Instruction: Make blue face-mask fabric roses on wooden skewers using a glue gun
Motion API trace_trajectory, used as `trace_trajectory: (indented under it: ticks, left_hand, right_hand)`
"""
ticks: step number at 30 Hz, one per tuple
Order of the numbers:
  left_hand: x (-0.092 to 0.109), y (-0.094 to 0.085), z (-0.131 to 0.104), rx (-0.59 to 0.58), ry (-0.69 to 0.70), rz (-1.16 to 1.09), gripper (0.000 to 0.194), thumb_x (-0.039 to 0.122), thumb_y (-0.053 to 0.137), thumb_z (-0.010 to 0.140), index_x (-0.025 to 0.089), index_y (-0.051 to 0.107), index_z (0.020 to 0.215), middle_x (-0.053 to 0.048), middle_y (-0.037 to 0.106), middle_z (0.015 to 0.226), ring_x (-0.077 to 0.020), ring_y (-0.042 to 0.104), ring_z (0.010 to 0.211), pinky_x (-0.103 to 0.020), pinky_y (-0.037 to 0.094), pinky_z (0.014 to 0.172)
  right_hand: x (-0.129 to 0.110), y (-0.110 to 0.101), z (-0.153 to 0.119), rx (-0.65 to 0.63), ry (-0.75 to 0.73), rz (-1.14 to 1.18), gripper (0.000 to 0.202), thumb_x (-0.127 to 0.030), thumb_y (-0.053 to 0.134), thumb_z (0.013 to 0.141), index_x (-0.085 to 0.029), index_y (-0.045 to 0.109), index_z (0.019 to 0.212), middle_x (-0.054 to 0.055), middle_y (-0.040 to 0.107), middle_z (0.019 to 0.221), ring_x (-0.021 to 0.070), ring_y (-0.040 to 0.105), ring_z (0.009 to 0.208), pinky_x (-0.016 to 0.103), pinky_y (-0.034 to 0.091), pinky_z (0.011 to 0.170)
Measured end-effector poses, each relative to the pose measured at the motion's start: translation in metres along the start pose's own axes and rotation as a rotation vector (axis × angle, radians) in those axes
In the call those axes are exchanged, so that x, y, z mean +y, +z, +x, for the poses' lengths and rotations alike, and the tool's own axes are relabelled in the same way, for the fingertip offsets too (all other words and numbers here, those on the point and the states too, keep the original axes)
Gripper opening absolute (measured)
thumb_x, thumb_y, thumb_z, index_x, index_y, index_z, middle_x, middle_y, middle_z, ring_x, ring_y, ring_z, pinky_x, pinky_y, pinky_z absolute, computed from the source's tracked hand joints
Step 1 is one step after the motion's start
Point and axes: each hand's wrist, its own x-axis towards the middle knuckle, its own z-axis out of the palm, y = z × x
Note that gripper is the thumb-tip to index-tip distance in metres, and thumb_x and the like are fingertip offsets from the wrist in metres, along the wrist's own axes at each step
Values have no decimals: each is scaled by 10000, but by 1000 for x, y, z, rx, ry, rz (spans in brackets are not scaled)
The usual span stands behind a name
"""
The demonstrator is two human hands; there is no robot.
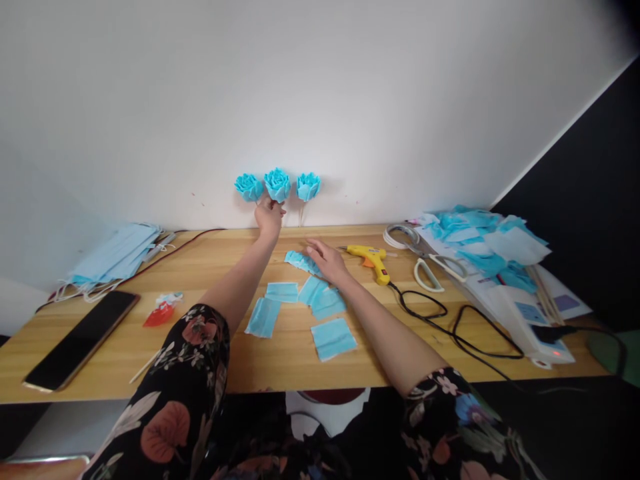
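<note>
Three blue artificial flowers stand against the wall at the back of the table: a left flower point(249, 187), a middle flower point(277, 185) and a right flower point(309, 187) on a thin stick stem. My left hand point(270, 215) is closed just beneath the middle flower's head, its fingers hiding the stem. My right hand point(327, 260) lies open on the table, its fingers over a crinkled blue fabric piece point(301, 261). Several cut blue pieces lie in front, among them a flat square point(333, 339) and a pleated piece point(263, 317).
Right of my hands lie a yellow glue gun point(371, 259), scissors point(435, 268), a white roll point(401, 236), blue scraps point(483, 240) and a power strip point(533, 320) with cords. Face masks point(116, 253), a phone point(83, 340) and a small red packet point(161, 312) lie left.
</note>
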Motion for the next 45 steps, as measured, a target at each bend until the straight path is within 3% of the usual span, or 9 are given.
trace_trajectory:
  ticks: [15, 20, 24, 27, 31, 34, 37, 45]
  left_hand:
    - [2, -2, 1, -17, -12, -4, 47, 162, 566, 777, 174, 590, 739, -36, 683, 769, -133, 657, 587, -247, 523, 581]
    - [-1, -14, -19, -15, -71, -30, 149, 211, 592, 800, 188, 616, 944, -19, 667, 828, -128, 654, 588, -237, 513, 530]
    - [-2, -20, -41, 0, -78, -1, 99, 218, 574, 813, 194, 611, 902, 11, 611, 720, -110, 588, 546, -210, 477, 493]
    - [-1, -12, -49, -102, -75, -17, 106, 210, 574, 815, 190, 627, 905, 7, 611, 710, -113, 582, 551, -209, 468, 488]
    - [-2, 11, -43, -194, -66, 26, 189, 205, 587, 819, 189, 654, 995, -6, 640, 760, -120, 603, 556, -222, 473, 512]
    - [-5, 27, -31, -185, -9, 115, 269, 212, 589, 825, 196, 662, 1083, 2, 640, 705, -157, 624, 579, -257, 498, 574]
    - [-6, 36, -23, -177, 58, 179, 193, 221, 601, 825, 194, 696, 992, -36, 696, 733, -210, 687, 714, -299, 530, 696]
    - [2, 41, -19, -141, 161, 174, 74, 194, 622, 821, 185, 694, 836, -68, 741, 802, -222, 697, 804, -330, 526, 822]
  right_hand:
    - [0, 0, 1, 3, 3, -13, 384, -360, 496, 1010, -209, 652, 1326, 93, 766, 1210, 231, 714, 1115, 384, 524, 986]
    - [0, 1, 1, 11, -20, -22, 383, -355, 491, 1010, -227, 650, 1334, 78, 764, 1215, 220, 709, 1119, 374, 521, 995]
    - [1, 1, 1, 16, -16, -30, 375, -352, 503, 1006, -237, 651, 1330, 76, 755, 1242, 228, 703, 1143, 383, 518, 1010]
    - [1, 2, 2, 7, -10, -20, 369, -341, 510, 1004, -232, 651, 1327, 79, 760, 1229, 227, 706, 1145, 381, 519, 1013]
    - [0, 2, 2, 3, -6, 0, 378, -328, 508, 1006, -210, 639, 1340, 90, 769, 1205, 226, 714, 1128, 383, 521, 1007]
    - [-1, 1, 1, 4, 11, -18, 368, -341, 510, 1005, -237, 647, 1331, 74, 765, 1223, 224, 712, 1131, 377, 526, 1001]
    - [-3, 1, 0, 2, 20, -36, 365, -342, 512, 1006, -245, 647, 1332, 66, 754, 1254, 222, 703, 1159, 373, 521, 1014]
    - [-4, 0, -1, -11, 8, -19, 397, -327, 497, 1013, -172, 639, 1350, 111, 745, 1263, 245, 692, 1183, 378, 507, 1028]
